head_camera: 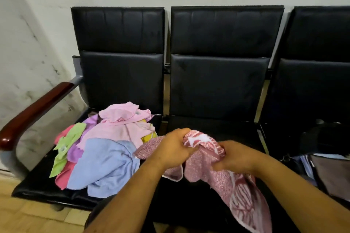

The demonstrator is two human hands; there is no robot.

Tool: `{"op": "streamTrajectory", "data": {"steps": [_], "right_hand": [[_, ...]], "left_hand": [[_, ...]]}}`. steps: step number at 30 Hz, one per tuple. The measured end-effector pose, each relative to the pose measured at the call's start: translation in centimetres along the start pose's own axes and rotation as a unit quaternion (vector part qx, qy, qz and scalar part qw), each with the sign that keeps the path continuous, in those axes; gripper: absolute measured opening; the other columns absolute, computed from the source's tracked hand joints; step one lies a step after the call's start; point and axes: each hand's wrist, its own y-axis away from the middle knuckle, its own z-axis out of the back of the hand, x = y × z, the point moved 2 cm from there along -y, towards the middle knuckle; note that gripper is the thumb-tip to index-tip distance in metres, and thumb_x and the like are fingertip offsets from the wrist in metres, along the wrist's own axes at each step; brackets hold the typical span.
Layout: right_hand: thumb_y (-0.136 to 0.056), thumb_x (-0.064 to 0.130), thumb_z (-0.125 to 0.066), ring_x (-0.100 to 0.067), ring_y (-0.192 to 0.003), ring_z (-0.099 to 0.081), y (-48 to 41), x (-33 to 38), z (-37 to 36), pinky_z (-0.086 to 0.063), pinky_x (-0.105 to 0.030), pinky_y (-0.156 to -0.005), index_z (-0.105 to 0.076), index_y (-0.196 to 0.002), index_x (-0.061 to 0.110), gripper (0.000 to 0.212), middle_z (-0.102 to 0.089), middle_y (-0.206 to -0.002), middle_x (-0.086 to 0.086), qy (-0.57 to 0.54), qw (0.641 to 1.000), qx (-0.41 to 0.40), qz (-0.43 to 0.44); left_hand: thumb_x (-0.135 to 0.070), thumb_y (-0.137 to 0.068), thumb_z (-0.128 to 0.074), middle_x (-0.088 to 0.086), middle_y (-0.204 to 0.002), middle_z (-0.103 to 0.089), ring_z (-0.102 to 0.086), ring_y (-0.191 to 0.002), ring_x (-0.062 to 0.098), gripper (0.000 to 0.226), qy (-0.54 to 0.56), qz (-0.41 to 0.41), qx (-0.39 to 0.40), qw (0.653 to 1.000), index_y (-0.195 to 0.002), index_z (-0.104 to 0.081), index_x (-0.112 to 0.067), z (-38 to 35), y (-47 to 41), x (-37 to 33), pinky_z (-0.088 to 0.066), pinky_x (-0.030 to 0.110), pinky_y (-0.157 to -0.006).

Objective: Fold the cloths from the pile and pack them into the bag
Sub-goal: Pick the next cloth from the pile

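Note:
A pink and white patterned cloth (223,179) hangs bunched over the middle seat. My left hand (173,147) grips its upper left part and my right hand (233,157) grips it just to the right, both with fingers curled into the fabric. The pile of cloths (106,143) lies on the left seat: pink ones on top, a light blue one in front, green, purple and deep pink ones at the left. A dark open bag (329,168) sits on the right seat with folded fabric showing inside.
Three black padded seats (217,85) stand in a row against a white wall. A dark red armrest (36,108) borders the left seat. Wooden floor shows at the lower left.

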Motion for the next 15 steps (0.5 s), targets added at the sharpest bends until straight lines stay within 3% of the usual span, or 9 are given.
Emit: {"op": "streamTrajectory", "data": {"steps": [2,3,5,7,9,11,13,15], "right_hand": [[-0.074,0.026,-0.078,-0.014,-0.090,-0.075,0.7,-2.8,0.2,-0.058,-0.031,-0.086,-0.080,-0.087,0.028,0.013,-0.079,-0.089,0.005,0.058,0.997,-0.010,-0.040],[-0.076,0.023,-0.077,-0.016,-0.091,-0.075,1.1,-3.6,-0.1,-0.059,-0.029,-0.087,-0.080,-0.088,0.025,0.012,-0.079,-0.090,0.003,0.039,0.998,0.013,-0.050],[-0.082,0.017,-0.076,-0.025,-0.103,-0.074,2.4,-5.5,-0.1,-0.057,-0.032,-0.094,-0.079,-0.105,0.015,0.023,-0.079,-0.103,-0.007,-0.063,0.994,0.074,-0.050],[-0.086,0.011,-0.076,-0.036,-0.113,-0.069,3.3,-7.2,0.3,-0.053,-0.042,-0.101,-0.071,-0.122,0.005,0.036,-0.073,-0.118,-0.019,-0.184,0.977,0.102,-0.021],[-0.087,0.007,-0.076,-0.039,-0.115,-0.068,3.7,-8.2,0.8,-0.051,-0.049,-0.105,-0.071,-0.124,0.005,0.037,-0.072,-0.121,-0.021,-0.265,0.962,0.063,0.014],[-0.088,0.009,-0.076,-0.034,-0.114,-0.070,3.8,-8.5,1.4,-0.052,-0.047,-0.105,-0.070,-0.125,0.007,0.037,-0.073,-0.120,-0.016,-0.292,0.956,0.010,0.024],[-0.087,0.017,-0.081,-0.029,-0.115,-0.070,4.0,-8.3,2.0,-0.052,-0.044,-0.105,-0.070,-0.126,0.011,0.041,-0.073,-0.122,-0.011,-0.255,0.966,0.036,0.005],[-0.084,0.028,-0.084,-0.024,-0.112,-0.071,4.0,-8.1,2.5,-0.052,-0.040,-0.104,-0.074,-0.120,0.017,0.039,-0.076,-0.118,-0.006,-0.121,0.987,0.095,-0.041]], "left_hand": [[-0.037,-0.090,-0.072,-0.008,-0.101,-0.077,-0.072,-0.092,0.004,0.021,0.021,0.070,0.100,0.992,-0.108,-0.074,-0.027,-1.5,0.1,-1.1,-0.059,0.029,-0.085],[-0.037,-0.088,-0.070,-0.007,-0.099,-0.078,-0.073,-0.093,0.009,0.022,0.021,0.099,0.137,0.985,-0.105,-0.076,-0.025,-1.8,0.3,-1.1,-0.060,0.033,-0.090],[-0.036,-0.084,-0.071,-0.005,-0.101,-0.079,-0.073,-0.100,0.016,0.024,0.038,0.138,0.195,0.970,-0.105,-0.077,-0.025,-2.4,0.5,-0.9,-0.056,0.040,-0.099],[-0.035,-0.086,-0.076,-0.004,-0.109,-0.078,-0.072,-0.107,0.019,0.028,0.103,0.167,0.229,0.953,-0.112,-0.076,-0.027,-2.6,0.6,-0.6,-0.056,0.038,-0.099],[-0.035,-0.090,-0.075,-0.006,-0.106,-0.078,-0.073,-0.102,0.016,0.023,0.123,0.172,0.222,0.952,-0.113,-0.075,-0.030,-2.7,0.5,-0.6,-0.057,0.029,-0.083],[-0.034,-0.095,-0.071,-0.007,-0.099,-0.079,-0.073,-0.090,0.009,0.014,0.117,0.155,0.186,0.963,-0.109,-0.074,-0.033,-2.9,0.0,-1.2,-0.056,0.022,-0.071],[-0.035,-0.095,-0.071,-0.006,-0.101,-0.078,-0.072,-0.090,0.010,0.014,0.102,0.138,0.137,0.976,-0.108,-0.074,-0.037,-2.8,-0.8,-1.1,-0.059,0.027,-0.073],[-0.039,-0.093,-0.072,-0.009,-0.099,-0.078,-0.073,-0.091,0.011,0.016,0.074,0.144,0.149,0.975,-0.109,-0.073,-0.040,-2.6,-0.9,-0.8,-0.062,0.033,-0.080]]}}
